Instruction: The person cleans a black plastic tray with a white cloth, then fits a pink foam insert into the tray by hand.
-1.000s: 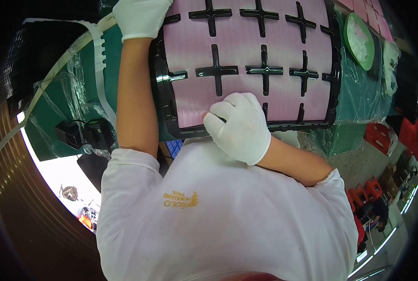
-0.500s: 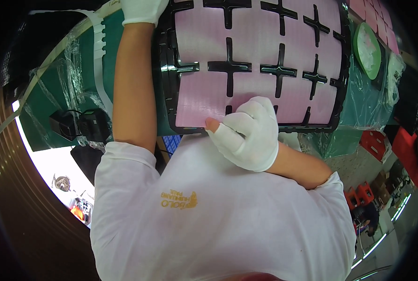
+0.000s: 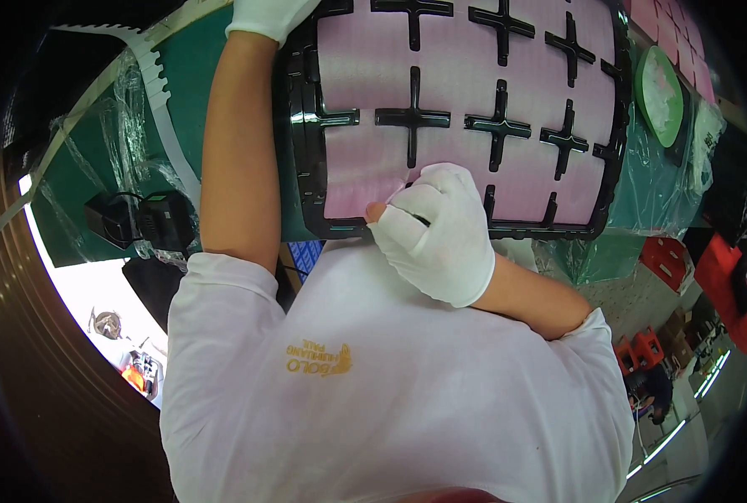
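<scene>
In front of me lies a black plastic frame (image 3: 413, 118) with cross-shaped bars, and pink film-like sheeting (image 3: 453, 84) fills its openings. My right hand (image 3: 440, 230), in a white glove with the thumb tip bare, is closed over the frame's near edge, left of the middle. The pink sheeting beside its thumb looks creased and deeper in colour. Whatever sits inside the curled fingers is hidden. My left hand (image 3: 271, 15), also gloved in white, reaches to the frame's far left side. Its fingers are cut off by the upper picture edge.
A green oval dish (image 3: 659, 96) with whitish material stands right of the frame, by clear plastic wrap (image 3: 641, 193). More pink panels (image 3: 671, 29) lie at the far right. On the left are a toothed white strip (image 3: 160, 109) and a black box-shaped device (image 3: 166, 222).
My right hand has shifted slightly up and left, its fingers curled tighter. The pink sheeting by the thumb has become more creased. My left hand has moved slightly right in the picture.
</scene>
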Tool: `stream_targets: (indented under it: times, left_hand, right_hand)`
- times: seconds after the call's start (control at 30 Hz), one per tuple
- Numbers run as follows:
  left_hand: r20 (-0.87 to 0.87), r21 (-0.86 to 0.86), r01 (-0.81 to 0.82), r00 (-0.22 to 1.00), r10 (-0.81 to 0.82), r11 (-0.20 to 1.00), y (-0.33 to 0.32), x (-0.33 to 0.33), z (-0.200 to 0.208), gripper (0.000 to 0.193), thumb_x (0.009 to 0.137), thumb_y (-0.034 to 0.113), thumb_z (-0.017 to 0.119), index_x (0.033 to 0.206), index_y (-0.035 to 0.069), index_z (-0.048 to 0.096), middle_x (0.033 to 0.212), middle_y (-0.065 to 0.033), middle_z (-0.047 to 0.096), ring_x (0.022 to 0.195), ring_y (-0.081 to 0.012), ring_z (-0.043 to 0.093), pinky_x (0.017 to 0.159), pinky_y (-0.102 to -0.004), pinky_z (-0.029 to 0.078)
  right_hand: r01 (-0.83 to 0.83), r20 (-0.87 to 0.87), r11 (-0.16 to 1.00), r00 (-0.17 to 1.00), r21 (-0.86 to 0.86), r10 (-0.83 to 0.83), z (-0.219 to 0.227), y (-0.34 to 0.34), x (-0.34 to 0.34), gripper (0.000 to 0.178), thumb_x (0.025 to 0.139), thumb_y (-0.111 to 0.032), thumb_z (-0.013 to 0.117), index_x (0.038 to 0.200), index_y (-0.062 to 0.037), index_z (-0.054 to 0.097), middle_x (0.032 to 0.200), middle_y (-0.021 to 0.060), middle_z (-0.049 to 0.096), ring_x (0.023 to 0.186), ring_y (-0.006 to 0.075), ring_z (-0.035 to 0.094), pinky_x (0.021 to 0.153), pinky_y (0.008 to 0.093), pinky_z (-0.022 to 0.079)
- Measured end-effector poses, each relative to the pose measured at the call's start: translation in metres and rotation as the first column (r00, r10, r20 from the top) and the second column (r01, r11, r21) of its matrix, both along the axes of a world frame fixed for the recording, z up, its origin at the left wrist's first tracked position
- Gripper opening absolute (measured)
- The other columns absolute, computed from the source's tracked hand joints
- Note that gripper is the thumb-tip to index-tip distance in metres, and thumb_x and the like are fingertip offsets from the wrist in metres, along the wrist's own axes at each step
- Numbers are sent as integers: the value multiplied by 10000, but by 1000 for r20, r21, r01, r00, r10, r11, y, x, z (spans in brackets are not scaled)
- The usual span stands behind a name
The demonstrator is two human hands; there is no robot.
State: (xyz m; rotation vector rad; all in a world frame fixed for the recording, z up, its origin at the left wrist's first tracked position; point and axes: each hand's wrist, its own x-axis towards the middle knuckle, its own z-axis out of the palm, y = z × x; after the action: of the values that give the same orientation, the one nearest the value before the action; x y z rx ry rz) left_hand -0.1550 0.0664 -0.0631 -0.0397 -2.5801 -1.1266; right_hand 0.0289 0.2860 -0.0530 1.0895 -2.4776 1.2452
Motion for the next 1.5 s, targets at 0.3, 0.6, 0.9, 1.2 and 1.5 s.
stream_targets:
  times: [0.3, 0.6, 0.9, 1.2, 1.5]
  left_hand:
    - [8, 166, 131, 991, -134, 977, -17, -11, -11, 206, 833, 160, 773, 947, -12, 771, 1372, -203, 600, 1259, -257, 571, 1025, -353, 453]
    - [-47, 203, 47, 998, -38, 978, -6, -8, -15, 199, 824, 170, 772, 866, -24, 748, 1353, -218, 613, 1262, -276, 575, 1025, -350, 455]
    - [-72, 135, 57, 996, -48, 989, -13, -5, -12, 219, 830, 186, 761, 886, -26, 752, 1339, -225, 617, 1274, -292, 565, 1044, -352, 440]
    - [-87, 59, 54, 995, -49, 997, -11, -9, -16, 246, 821, 226, 773, 839, -18, 741, 1350, -242, 595, 1236, -308, 591, 1034, -351, 449]
    - [-238, -19, 167, 957, -166, 986, -1, 12, -4, 318, 778, 305, 779, 948, 37, 762, 1440, -281, 496, 1288, -420, 491, 1123, -461, 374]
  right_hand:
    - [55, 77, 995, 996, -82, -49, 3, 1, -2, 327, 630, 13, 840, 849, -147, 657, 768, 16, 558, 671, 234, 583, 629, 352, 528]
    - [91, 158, 993, 984, -82, -77, 7, 0, -3, 318, 622, 29, 826, 829, -139, 653, 756, 20, 575, 691, 239, 611, 580, 332, 520]
    - [-12, 126, 998, 992, -63, 20, 4, -1, -3, 324, 624, 18, 822, 814, -154, 624, 752, 13, 575, 700, 238, 600, 620, 344, 511]
    - [-153, 135, 988, 979, -5, 152, 11, 1, -9, 288, 634, -63, 835, 844, -140, 654, 768, 0, 600, 707, 241, 572, 682, 378, 478]
    - [85, 7, 868, 995, 490, -102, 26, 27, -55, 818, 742, -378, 786, 1391, 31, 500, 1474, 237, 444, 1391, 415, 403, 1126, 541, 342]
